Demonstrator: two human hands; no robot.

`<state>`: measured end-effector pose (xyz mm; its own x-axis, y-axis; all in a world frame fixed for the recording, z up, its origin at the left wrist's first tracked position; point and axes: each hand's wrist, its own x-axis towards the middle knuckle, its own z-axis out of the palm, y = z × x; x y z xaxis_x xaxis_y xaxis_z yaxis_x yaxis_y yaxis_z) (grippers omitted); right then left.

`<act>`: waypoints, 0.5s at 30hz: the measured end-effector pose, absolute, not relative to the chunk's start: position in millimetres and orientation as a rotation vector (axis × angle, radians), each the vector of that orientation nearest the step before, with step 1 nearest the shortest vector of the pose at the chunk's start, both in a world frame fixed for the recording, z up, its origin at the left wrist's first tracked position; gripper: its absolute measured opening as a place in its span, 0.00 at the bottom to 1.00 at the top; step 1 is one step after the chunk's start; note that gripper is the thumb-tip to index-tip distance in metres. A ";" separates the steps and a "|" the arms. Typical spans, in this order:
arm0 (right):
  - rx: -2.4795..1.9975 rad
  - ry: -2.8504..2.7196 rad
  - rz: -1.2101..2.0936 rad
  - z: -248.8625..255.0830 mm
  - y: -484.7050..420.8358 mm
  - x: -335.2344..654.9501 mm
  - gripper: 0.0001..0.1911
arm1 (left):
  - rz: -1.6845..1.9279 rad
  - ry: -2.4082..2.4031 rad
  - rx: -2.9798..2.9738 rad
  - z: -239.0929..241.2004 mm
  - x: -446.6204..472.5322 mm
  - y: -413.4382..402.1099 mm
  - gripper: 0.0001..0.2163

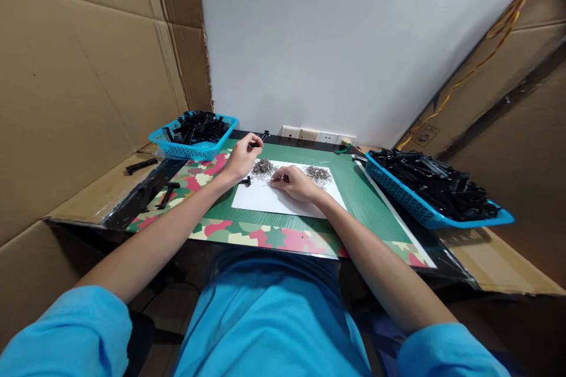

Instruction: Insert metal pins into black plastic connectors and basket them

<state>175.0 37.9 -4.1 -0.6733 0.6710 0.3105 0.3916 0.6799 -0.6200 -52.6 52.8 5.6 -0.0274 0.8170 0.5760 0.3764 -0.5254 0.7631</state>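
A dark desk (442, 253) carries a green mat (367, 200) with a camouflage-patterned border. Flanking it, a left basket (190, 151) and a right basket (398, 196), both blue plastic, are heaped with black plastic parts (203, 128), probably placed for easy reach. Between them lies white paper (265, 204). The left hand (242, 158) grips a slim black part (266, 134) near the paper's far left corner, one end jutting out. The right hand (297, 182) has its fingertips drawn together above the paper; whether they pinch anything, I cannot tell. Two piles of tiny metal pieces, left (264, 166) and right (319, 174), sit on the paper, perhaps because white shows them up. Green surface beyond the paper's right edge leaves moving room; the left basket crowds closer.
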 end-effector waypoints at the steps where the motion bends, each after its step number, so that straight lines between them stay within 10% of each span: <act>1: -0.820 -2.364 0.704 -3.2 38.7 176.9 0.07 | 1.563 1.235 1.877 5.7 -52.6 52.7 0.02; 15: -0.825 -2.271 0.617 -3.5 31.8 171.6 0.10 | 1.562 1.170 1.758 7.5 -51.4 53.5 0.02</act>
<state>171.6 31.8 -3.5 -0.6007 0.6910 0.4021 0.3924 0.6931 -0.6047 -51.4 53.5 7.5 -0.0325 0.8505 0.5249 0.2647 -0.4991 0.8251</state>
